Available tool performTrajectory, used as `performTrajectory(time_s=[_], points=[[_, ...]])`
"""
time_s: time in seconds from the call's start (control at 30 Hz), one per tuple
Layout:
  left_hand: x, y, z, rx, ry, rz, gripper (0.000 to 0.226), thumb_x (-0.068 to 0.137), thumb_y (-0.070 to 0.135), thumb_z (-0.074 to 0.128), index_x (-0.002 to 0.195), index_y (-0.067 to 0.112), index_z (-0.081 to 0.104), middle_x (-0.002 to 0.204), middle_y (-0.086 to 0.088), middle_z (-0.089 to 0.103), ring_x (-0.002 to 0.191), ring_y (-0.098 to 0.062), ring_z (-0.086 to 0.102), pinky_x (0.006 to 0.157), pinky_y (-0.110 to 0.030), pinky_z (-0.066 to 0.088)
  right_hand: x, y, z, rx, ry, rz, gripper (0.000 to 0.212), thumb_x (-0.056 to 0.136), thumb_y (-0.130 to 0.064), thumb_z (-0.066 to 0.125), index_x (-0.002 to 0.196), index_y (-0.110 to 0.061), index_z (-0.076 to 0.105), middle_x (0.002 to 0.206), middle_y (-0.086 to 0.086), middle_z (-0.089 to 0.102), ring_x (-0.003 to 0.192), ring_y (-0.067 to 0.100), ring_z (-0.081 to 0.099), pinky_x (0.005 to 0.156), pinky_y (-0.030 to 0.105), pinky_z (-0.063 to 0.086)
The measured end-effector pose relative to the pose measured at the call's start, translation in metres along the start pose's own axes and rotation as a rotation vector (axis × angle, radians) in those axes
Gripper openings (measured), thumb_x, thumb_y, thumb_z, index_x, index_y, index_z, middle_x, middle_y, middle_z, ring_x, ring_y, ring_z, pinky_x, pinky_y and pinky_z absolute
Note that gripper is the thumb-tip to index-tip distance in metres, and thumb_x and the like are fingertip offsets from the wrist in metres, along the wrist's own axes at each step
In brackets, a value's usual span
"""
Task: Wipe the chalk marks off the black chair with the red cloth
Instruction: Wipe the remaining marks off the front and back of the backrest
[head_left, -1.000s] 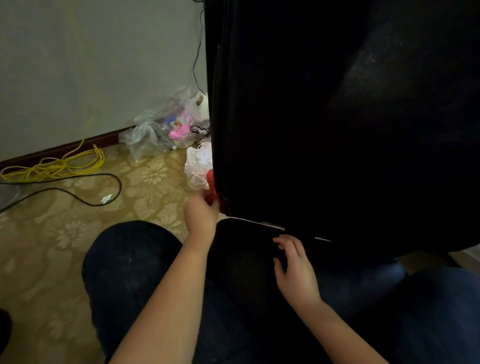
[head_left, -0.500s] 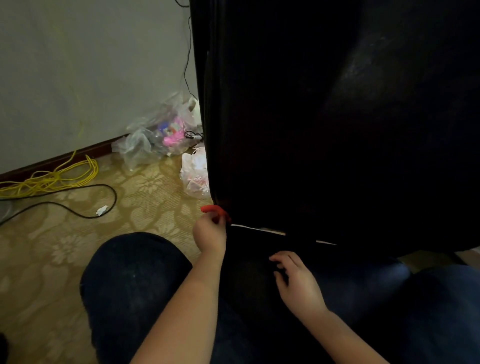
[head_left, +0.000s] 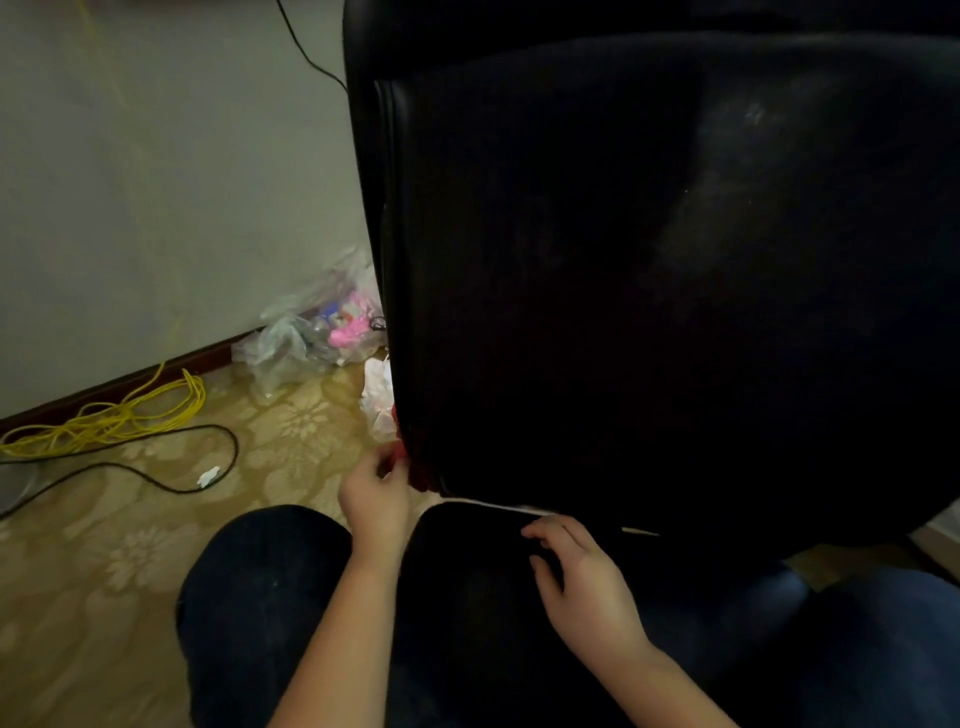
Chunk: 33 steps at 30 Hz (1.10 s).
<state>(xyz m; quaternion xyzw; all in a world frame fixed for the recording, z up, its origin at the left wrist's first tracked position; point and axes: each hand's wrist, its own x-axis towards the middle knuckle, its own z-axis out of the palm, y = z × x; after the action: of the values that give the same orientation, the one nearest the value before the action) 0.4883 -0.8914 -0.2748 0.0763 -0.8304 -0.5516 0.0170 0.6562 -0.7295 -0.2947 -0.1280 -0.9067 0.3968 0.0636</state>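
Note:
The black chair (head_left: 597, 270) fills the upper right, its big dark panel tilted toward me. A faint pale smudge shows on it at the upper right. My left hand (head_left: 375, 501) grips the red cloth (head_left: 410, 465) at the panel's lower left corner; only a small dark-red part of the cloth shows beside the edge. My right hand (head_left: 582, 582) rests with curled fingers on the dark chair part below the panel, holding nothing. A thin white line runs along the gap under the panel.
My knees in dark trousers (head_left: 260, 603) frame the bottom. On the patterned floor lie a yellow cable coil (head_left: 124, 415), a black cable (head_left: 171, 467), a white scrap (head_left: 209, 475) and clear plastic bags (head_left: 311, 338) by the wall.
The view has tilted upward, showing more of the chair's panel. My left hand with the red cloth stays at the lower left corner, the cloth now more tucked against the edge. My right hand barely moved.

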Motion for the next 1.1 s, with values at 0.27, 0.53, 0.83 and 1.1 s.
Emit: performTrajectory(time_s=[0.27, 0.53, 0.83, 1.1], points=[[-0.017, 0.132, -0.054, -0.039, 0.019, 0.38, 0.028, 0.091, 0.012, 0.068, 0.118, 0.021, 0.07, 0.102, 0.013, 0.07, 0.095, 0.002, 0.066, 0.087, -0.016, 0.052, 0.028, -0.056, -0.049, 0.057, 0.155, -0.185, 0.029, 0.093, -0.012, 0.063, 0.12, -0.022, 0.065, 0.12, -0.014, 0.058, 0.104, 0.001, 0.059, 0.088, 0.016, 0.051], [-0.049, 0.156, -0.016, 0.211, 0.215, 0.764, 0.017, 0.085, 0.004, 0.07, 0.099, 0.01, 0.075, 0.094, 0.001, 0.071, 0.086, -0.011, 0.064, 0.08, -0.021, 0.049, 0.018, -0.065, -0.095, 0.068, 0.329, -0.264, 0.029, 0.09, -0.01, 0.065, 0.116, -0.024, 0.066, 0.112, -0.017, 0.06, 0.102, -0.004, 0.058, 0.086, 0.007, 0.046], [-0.057, 0.246, 0.026, 0.202, 0.168, 0.989, 0.027, 0.079, 0.002, 0.067, 0.103, 0.013, 0.072, 0.098, -0.006, 0.065, 0.088, -0.021, 0.063, 0.079, -0.029, 0.048, 0.032, -0.067, -0.151, 0.048, 0.545, -0.293, 0.027, 0.088, -0.002, 0.064, 0.11, -0.016, 0.069, 0.106, -0.01, 0.064, 0.096, 0.003, 0.063, 0.085, 0.024, 0.054], [-0.07, 0.27, 0.029, 0.08, -0.198, 0.876, 0.024, 0.079, 0.01, 0.078, 0.098, 0.023, 0.076, 0.094, 0.012, 0.067, 0.089, 0.0, 0.06, 0.081, -0.008, 0.044, 0.054, -0.093, -0.188, -0.161, 0.773, -0.416, 0.058, 0.087, -0.017, 0.066, 0.142, -0.012, 0.048, 0.148, 0.008, 0.044, 0.136, 0.015, 0.039, 0.111, 0.013, 0.029]])
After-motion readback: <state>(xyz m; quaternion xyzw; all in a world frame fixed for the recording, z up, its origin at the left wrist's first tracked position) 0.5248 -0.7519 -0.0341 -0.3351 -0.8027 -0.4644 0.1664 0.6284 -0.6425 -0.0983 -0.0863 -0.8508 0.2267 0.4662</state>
